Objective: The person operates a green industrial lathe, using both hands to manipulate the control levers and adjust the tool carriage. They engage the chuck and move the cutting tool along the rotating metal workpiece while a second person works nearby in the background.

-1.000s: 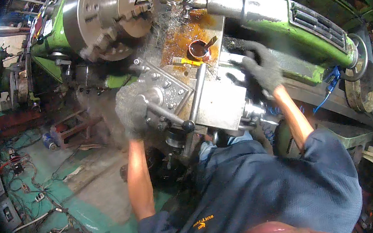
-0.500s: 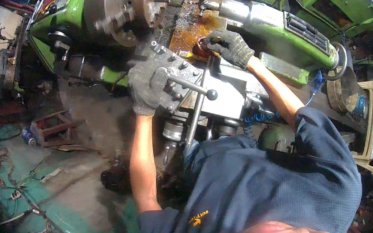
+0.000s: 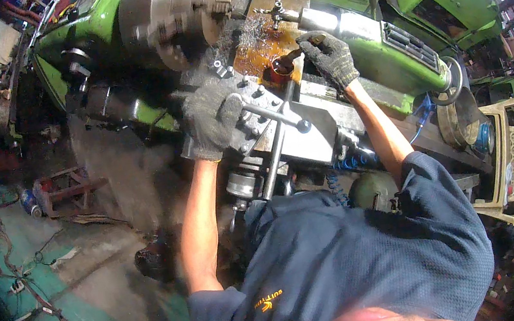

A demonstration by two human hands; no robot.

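My left hand (image 3: 209, 120), in a grey knit glove, is closed at the left side of the metal tool post (image 3: 256, 105) of a lathe. Its fingers curl beside the inner end of a lever with a black ball knob (image 3: 304, 126); what they grip is hidden. Another grey glove covers my right hand (image 3: 330, 60), its fingers pinched on what looks like a small brush (image 3: 291, 57) with a dark head. The brush head slants down at the mouth of a small reddish cup (image 3: 279, 73) holding dark liquid, behind the tool post.
The large chuck (image 3: 176, 18), partly smeared, is close beyond my left hand. Metal shavings (image 3: 253, 34) lie on an oily brown plate (image 3: 265, 0). A green tailstock (image 3: 415, 52) with a handwheel (image 3: 454, 79) stands right. A long bar (image 3: 275, 151) rises near my body.
My right hand has drawn back from the cup to the right, and more of the brush shows. My left hand stays at the tool post. The view has shifted slightly.
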